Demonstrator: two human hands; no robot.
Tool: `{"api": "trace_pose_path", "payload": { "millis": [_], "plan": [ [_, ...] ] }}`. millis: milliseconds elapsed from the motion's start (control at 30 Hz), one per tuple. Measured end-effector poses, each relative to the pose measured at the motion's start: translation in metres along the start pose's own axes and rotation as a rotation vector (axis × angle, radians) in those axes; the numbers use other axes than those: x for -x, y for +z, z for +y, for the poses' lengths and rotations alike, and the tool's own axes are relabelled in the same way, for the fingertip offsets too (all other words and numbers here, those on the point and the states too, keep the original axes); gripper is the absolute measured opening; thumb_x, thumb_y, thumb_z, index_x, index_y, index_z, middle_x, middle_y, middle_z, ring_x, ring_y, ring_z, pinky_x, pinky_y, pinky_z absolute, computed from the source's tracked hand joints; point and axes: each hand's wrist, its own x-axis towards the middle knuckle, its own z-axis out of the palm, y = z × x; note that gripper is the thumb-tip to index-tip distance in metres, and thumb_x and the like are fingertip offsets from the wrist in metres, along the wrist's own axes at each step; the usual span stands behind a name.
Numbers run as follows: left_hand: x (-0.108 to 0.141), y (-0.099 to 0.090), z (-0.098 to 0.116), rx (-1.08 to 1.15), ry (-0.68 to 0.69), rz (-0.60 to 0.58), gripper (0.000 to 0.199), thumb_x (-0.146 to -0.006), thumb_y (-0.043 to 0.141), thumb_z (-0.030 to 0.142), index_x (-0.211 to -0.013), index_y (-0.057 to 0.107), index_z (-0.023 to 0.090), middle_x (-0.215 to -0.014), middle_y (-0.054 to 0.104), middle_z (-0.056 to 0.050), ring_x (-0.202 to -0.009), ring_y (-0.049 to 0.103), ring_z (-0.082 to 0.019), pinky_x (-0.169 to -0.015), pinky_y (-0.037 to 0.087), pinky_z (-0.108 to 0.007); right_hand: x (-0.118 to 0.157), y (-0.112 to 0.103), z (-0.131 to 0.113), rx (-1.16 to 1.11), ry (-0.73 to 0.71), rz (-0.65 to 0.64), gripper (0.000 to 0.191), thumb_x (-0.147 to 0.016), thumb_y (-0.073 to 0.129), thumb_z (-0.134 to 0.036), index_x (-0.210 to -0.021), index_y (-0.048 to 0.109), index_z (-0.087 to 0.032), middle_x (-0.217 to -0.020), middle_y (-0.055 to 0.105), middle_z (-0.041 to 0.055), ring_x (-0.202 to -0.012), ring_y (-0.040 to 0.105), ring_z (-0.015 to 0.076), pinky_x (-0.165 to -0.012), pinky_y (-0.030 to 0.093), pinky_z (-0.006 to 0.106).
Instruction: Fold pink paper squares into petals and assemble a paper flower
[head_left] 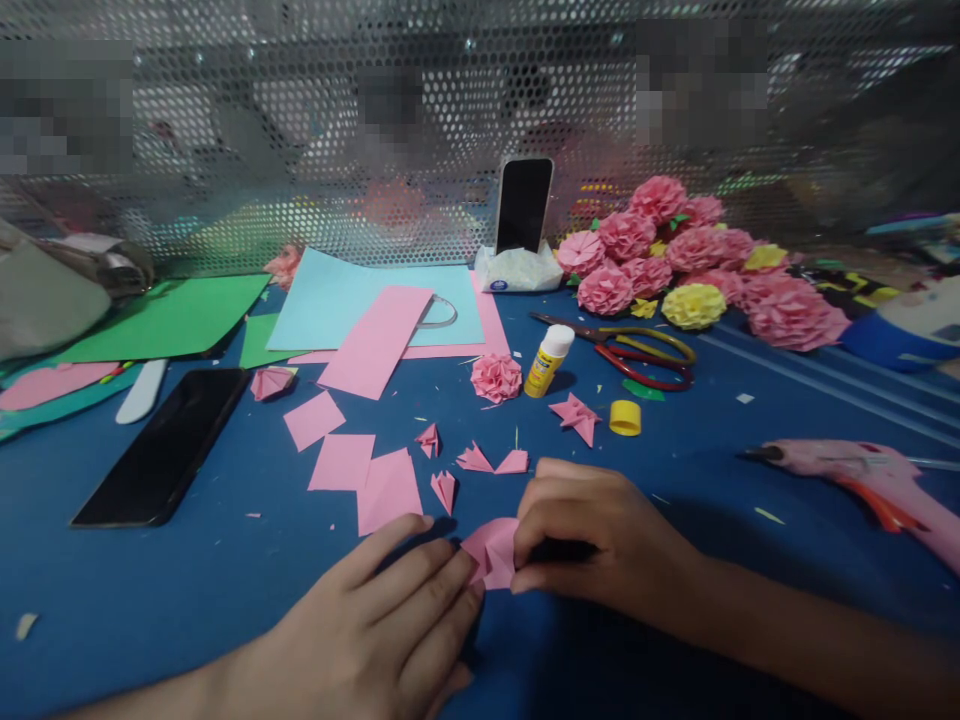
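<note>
Between my hands at six o'clock, my right hand pinches the creased pink paper; my left hand touches it, grip unclear to me. From there, pink squares lie at ten, glue stick at one, glue gun near three.

My left hand is palm down, fingers extended, pointing obliquely toward the far edge of the counter. My right hand faces it, fingers curled, thumb and index finger pinched. Left forearm and right forearm, both bare, converge from opposite sides.
</note>
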Motion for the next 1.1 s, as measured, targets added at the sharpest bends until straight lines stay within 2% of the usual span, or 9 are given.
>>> {"api": "trace_pose_path", "payload": {
  "millis": [333, 567, 1100],
  "plan": [
    [0.0002, 0.0016, -0.0011, 0.016, 0.015, 0.021, 0.027, -0.100, 0.054, 0.027, -0.110, 0.072, 0.011, -0.110, 0.075, -0.005, -0.103, 0.068, -0.021, -0.121, 0.023, -0.040, 0.0022, 0.0024, -0.0004, 0.158, -0.109, 0.004, 0.024, -0.096, 0.063, -0.043, -0.090, 0.068, -0.020, -0.084, 0.067, -0.0017, -0.074, 0.051, 0.0131, -0.071, 0.033, 0.029],
    [-0.0004, 0.0011, -0.0024, 0.043, 0.022, 0.015, 0.026, -0.100, 0.054, 0.025, -0.112, 0.072, 0.010, -0.111, 0.075, -0.006, -0.104, 0.067, -0.022, -0.120, 0.023, -0.041, 0.0044, 0.0030, 0.0015, 0.244, -0.085, -0.029, 0.034, -0.097, 0.057, -0.051, -0.087, 0.068, -0.020, -0.079, 0.060, 0.0000, -0.071, 0.045, 0.0148, -0.067, 0.030, 0.029],
    [-0.0034, -0.0052, -0.0070, 0.049, 0.040, -0.023, 0.029, -0.101, 0.049, 0.025, -0.115, 0.069, 0.009, -0.117, 0.073, -0.008, -0.107, 0.066, -0.023, -0.117, 0.028, -0.042, 0.0022, 0.0021, 0.0027, 0.213, -0.100, -0.028, 0.031, -0.098, 0.058, -0.046, -0.088, 0.068, -0.018, -0.080, 0.061, 0.0018, -0.072, 0.047, 0.0149, -0.067, 0.031, 0.029]
  ]
}}
